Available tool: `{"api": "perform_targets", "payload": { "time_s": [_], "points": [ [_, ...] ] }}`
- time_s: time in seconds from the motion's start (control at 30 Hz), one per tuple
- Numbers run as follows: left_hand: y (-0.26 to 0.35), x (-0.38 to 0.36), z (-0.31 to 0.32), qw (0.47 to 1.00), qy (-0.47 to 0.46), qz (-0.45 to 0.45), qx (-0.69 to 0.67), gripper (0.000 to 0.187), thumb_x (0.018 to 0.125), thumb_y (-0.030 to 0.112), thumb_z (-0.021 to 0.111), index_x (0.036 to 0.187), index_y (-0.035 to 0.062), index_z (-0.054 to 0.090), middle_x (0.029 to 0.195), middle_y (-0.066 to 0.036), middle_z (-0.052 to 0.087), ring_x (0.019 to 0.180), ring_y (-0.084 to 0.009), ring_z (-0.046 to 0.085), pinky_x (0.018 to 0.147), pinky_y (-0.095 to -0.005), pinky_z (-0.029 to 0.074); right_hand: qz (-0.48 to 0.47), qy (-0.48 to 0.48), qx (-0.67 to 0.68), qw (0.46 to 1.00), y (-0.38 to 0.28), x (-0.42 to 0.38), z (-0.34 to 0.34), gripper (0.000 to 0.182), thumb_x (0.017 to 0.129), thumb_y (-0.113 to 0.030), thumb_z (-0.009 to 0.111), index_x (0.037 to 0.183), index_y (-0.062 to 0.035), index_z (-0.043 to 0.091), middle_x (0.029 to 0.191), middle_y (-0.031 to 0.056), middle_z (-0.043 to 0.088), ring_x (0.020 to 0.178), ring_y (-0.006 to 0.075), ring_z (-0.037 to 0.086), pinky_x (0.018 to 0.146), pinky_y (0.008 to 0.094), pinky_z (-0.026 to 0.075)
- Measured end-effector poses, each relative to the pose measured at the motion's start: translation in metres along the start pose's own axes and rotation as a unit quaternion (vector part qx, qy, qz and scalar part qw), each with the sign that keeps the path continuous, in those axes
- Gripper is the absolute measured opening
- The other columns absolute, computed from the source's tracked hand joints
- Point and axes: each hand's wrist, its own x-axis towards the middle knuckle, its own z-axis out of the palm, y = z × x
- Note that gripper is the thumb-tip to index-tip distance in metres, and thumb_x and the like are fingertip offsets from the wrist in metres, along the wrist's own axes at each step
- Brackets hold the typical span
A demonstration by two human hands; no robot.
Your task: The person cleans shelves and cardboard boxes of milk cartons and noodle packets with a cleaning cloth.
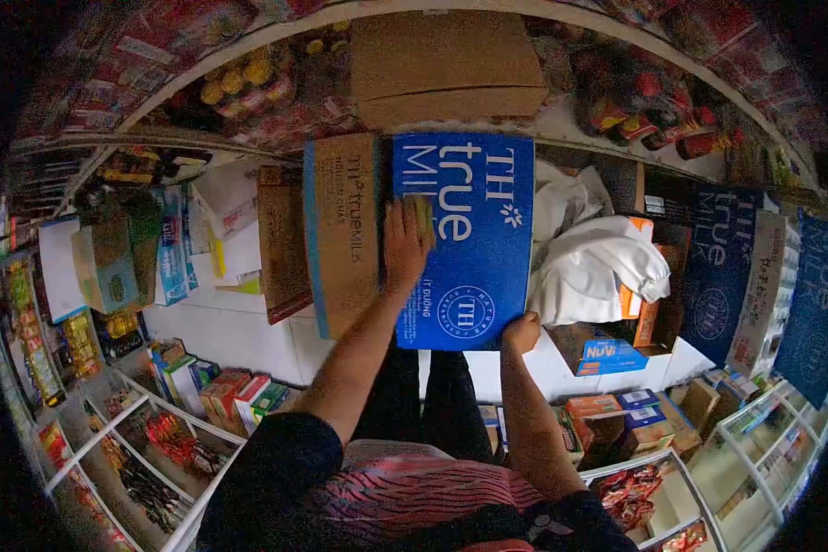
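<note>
A large milk carton with a blue face and a brown cardboard side stands in front of my body, its lettering turned sideways. My left hand lies against the blue face near its left edge, closed on a small yellowish-brown thing that looks like a folded cloth or pad. The pad appears to touch the carton's printed surface. Down at the lower right corner of the carton, my right hand grips the edge. Part of its fingers are hidden behind the cardboard.
White cloth or sacking sits over boxes to the right, beside a blue NuVi box. More blue milk cartons stand farther right. A plain cardboard box is on the shelf ahead. Racks of packets flank my legs.
</note>
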Motion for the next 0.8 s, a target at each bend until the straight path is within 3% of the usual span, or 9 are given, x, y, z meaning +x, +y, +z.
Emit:
{"api": "perform_targets", "payload": {
  "time_s": [0.27,0.33,0.43,0.47,0.5,0.57,0.6,0.67,0.8],
  "points": [
    [0.032,-0.192,-0.036,0.980,-0.065,0.078,-0.171,0.042,0.076,0.010,0.057,0.115,0.0012,0.043,0.122,-0.021,0.041,0.112,-0.0373,0.041,0.092,-0.0417,0.038,0.019,-0.008,0.010,1.000,-0.004,0.001,-0.002,0.045,0.082,-0.036,0.029,0.087,-0.0027,0.059,0.086,0.0239,0.058,0.081,0.0416,0.055,0.071,0.0484,0.041],
    [0.035,-0.202,-0.050,0.889,-0.190,-0.113,-0.401,0.033,0.079,0.012,0.055,0.108,0.0004,0.047,0.111,-0.018,0.050,0.103,-0.0305,0.051,0.087,-0.0365,0.042,-0.004,-0.003,-0.019,1.000,0.004,0.004,0.001,0.046,0.082,-0.037,0.029,0.088,-0.0027,0.059,0.087,0.0238,0.058,0.083,0.0413,0.055,0.073,0.0478,0.041],
    [0.009,-0.204,-0.030,0.790,-0.146,-0.126,-0.581,0.027,0.081,0.015,0.054,0.103,-0.0005,0.048,0.104,-0.015,0.054,0.096,-0.0238,0.054,0.084,-0.0336,0.043,-0.021,-0.001,0.019,1.000,-0.001,0.002,0.000,0.044,0.083,-0.036,0.030,0.093,-0.0032,0.058,0.093,0.0224,0.058,0.086,0.0397,0.054,0.076,0.0464,0.040],
    [0.006,-0.168,-0.086,0.687,-0.241,-0.293,-0.620,0.025,0.080,0.016,0.056,0.098,-0.0011,0.050,0.100,-0.013,0.055,0.088,-0.0217,0.056,0.080,-0.0306,0.045,-0.038,0.015,0.070,0.997,0.001,0.003,0.001,0.040,0.082,-0.032,0.034,0.094,-0.0023,0.058,0.091,0.0222,0.058,0.085,0.0387,0.054,0.076,0.0462,0.040],
    [0.000,-0.153,-0.114,0.809,-0.198,-0.283,-0.475,0.026,0.077,0.013,0.058,0.098,0.0000,0.050,0.101,-0.013,0.053,0.092,-0.0240,0.052,0.085,-0.0360,0.041,-0.051,0.029,0.119,0.991,0.005,0.002,0.003,0.035,0.082,-0.029,0.039,0.094,-0.0014,0.057,0.089,0.0221,0.058,0.083,0.0377,0.054,0.076,0.0459,0.040],
    [-0.044,-0.210,0.009,0.814,0.016,-0.217,-0.539,0.025,0.076,0.011,0.057,0.097,0.0015,0.051,0.105,-0.014,0.049,0.100,-0.0284,0.046,0.093,-0.0442,0.032,-0.157,0.087,0.109,0.978,-0.003,-0.005,0.007,0.030,0.078,-0.020,0.049,0.099,0.0015,0.054,0.098,0.0224,0.055,0.091,0.0355,0.051,0.081,0.0450,0.038],
    [-0.045,-0.206,-0.005,0.809,0.022,-0.228,-0.541,0.025,0.076,0.011,0.057,0.097,0.0015,0.051,0.105,-0.014,0.049,0.100,-0.0284,0.046,0.093,-0.0442,0.032,-0.297,0.077,0.157,0.939,-0.018,-0.019,0.012,0.032,0.076,-0.018,0.052,0.100,0.0025,0.052,0.104,0.0222,0.051,0.096,0.0356,0.048,0.083,0.0449,0.036],
    [-0.052,-0.179,-0.059,0.980,0.049,-0.131,-0.143,0.026,0.076,0.012,0.056,0.099,0.0023,0.051,0.108,-0.015,0.045,0.104,-0.0330,0.040,0.096,-0.0509,0.024,-0.472,-0.053,0.203,0.856,-0.049,-0.067,0.022,0.038,0.074,-0.018,0.055,0.107,0.0020,0.048,0.115,0.0214,0.043,0.104,0.0360,0.042,0.089,0.0445,0.032],
    [-0.044,-0.177,-0.066,0.963,0.095,-0.137,-0.211,0.026,0.081,0.018,0.054,0.101,0.0020,0.051,0.106,-0.016,0.044,0.100,-0.0338,0.042,0.095,-0.0477,0.027,-0.730,-0.330,-0.060,0.595,-0.116,-0.176,0.011,0.051,0.075,-0.028,0.057,0.119,-0.0071,0.042,0.124,0.0185,0.038,0.117,0.0357,0.033,0.098,0.0467,0.024]
  ]
}}
